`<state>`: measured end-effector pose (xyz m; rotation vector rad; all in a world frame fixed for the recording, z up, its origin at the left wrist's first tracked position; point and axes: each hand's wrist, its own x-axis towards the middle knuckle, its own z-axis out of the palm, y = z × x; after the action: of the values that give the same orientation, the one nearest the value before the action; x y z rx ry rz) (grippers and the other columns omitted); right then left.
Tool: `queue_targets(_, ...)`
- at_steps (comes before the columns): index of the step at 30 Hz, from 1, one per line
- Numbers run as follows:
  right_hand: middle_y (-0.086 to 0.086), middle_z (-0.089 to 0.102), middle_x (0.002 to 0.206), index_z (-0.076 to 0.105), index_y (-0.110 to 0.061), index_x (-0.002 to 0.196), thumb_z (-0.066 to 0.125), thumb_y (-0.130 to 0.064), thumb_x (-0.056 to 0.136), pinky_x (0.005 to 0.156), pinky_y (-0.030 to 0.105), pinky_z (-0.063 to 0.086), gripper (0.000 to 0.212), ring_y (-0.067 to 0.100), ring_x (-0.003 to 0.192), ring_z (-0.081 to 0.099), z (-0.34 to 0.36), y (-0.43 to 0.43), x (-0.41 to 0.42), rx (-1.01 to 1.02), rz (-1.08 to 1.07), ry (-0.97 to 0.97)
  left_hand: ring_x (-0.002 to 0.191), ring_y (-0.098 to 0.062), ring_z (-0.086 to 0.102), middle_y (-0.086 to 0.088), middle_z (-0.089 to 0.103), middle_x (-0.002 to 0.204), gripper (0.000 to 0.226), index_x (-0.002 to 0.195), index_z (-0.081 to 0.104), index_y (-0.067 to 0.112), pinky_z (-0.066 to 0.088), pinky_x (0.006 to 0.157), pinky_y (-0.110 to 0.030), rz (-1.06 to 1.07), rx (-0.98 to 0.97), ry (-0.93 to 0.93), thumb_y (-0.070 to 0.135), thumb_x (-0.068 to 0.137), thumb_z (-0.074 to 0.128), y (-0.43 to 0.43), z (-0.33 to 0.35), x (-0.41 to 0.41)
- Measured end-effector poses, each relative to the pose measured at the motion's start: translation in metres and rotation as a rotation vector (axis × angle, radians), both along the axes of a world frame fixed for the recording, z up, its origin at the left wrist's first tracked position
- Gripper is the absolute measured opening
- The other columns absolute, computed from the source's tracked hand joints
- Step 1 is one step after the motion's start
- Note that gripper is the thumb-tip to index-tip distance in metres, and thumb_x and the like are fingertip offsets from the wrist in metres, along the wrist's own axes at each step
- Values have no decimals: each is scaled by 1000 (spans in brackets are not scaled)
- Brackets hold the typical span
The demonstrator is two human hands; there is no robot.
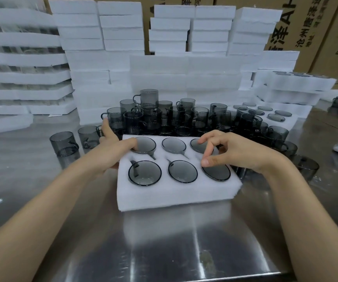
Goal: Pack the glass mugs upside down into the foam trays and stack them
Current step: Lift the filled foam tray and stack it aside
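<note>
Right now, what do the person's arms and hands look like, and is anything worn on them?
The left forearm and the right forearm are bare, with no sleeve in view. The left hand and the right hand wear no gloves; I see no ring, watch or bracelet.

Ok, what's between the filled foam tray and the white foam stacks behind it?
Head view: a crowd of loose grey glass mugs stands on the steel table between the foam tray and the foam stacks, some piled two high.
</note>
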<state>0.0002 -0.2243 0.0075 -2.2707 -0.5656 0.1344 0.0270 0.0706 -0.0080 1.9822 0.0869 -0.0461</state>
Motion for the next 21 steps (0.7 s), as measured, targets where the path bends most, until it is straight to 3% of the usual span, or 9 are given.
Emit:
queue_targets(2,-18,49,119,71,-37,72,78,-52,56,84,16,31,23,-18,92,48,0,1,1,38,-62,-71,56,-16,60,-17,49,139,123,142,-14,53,44,50,-26,-18,-11,-48,49,44,59,3,-1,2)
queue_targets(5,-17,41,123,61,-54,99,77,-67,57,98,25,35,47,-2,117,43,1,2,3,119,-218,-162,51,-14,53,-9,50,132,115,148,-8,44,43,51,-25,65,-98,-142,38,56,61,6,3,13)
queue_targets(8,-9,53,132,51,-49,126,64,-69,72,95,36,46,59,15,123,53,6,-2,3,479,-117,38,46,-2,50,-24,48,130,86,154,2,24,36,36,-11,238,-201,-250,6,87,53,8,9,29)
queue_targets(10,-4,61,130,54,-41,129,54,-69,82,83,40,55,54,22,117,61,10,-6,1,649,57,239,49,-5,50,-12,44,116,78,154,5,20,33,32,-9,283,-269,-282,-1,90,44,8,13,33)
queue_targets(13,3,66,124,60,-36,126,49,-67,85,71,38,59,53,28,109,65,11,-4,-3,752,140,375,55,7,46,-3,35,121,70,154,12,12,33,34,-5,296,-301,-333,3,93,45,9,18,31)
queue_targets(15,5,68,119,65,-32,119,57,-63,83,69,38,59,49,27,105,67,7,-1,-3,765,106,361,56,9,51,-9,45,128,73,152,21,13,40,44,-6,229,-345,-360,18,87,54,6,16,24)
queue_targets(16,5,69,117,68,-30,114,63,-58,81,70,38,59,43,27,104,67,5,1,-3,760,63,340,68,4,57,-14,48,129,77,149,27,16,47,57,-12,193,-376,-385,27,79,57,5,12,18)
queue_targets(18,4,69,116,69,-28,111,66,-46,83,70,41,58,34,25,102,68,2,3,-1,776,-22,301,97,-11,61,-7,54,127,72,139,42,27,51,86,-31,156,-409,-435,37,69,56,1,4,8)
queue_targets(21,1,62,129,53,-34,133,63,-38,85,72,46,57,49,25,107,66,4,1,2,867,-64,230,101,-22,62,-2,66,109,41,114,60,26,49,89,-40,101,-588,-521,42,77,56,-6,-7,9)
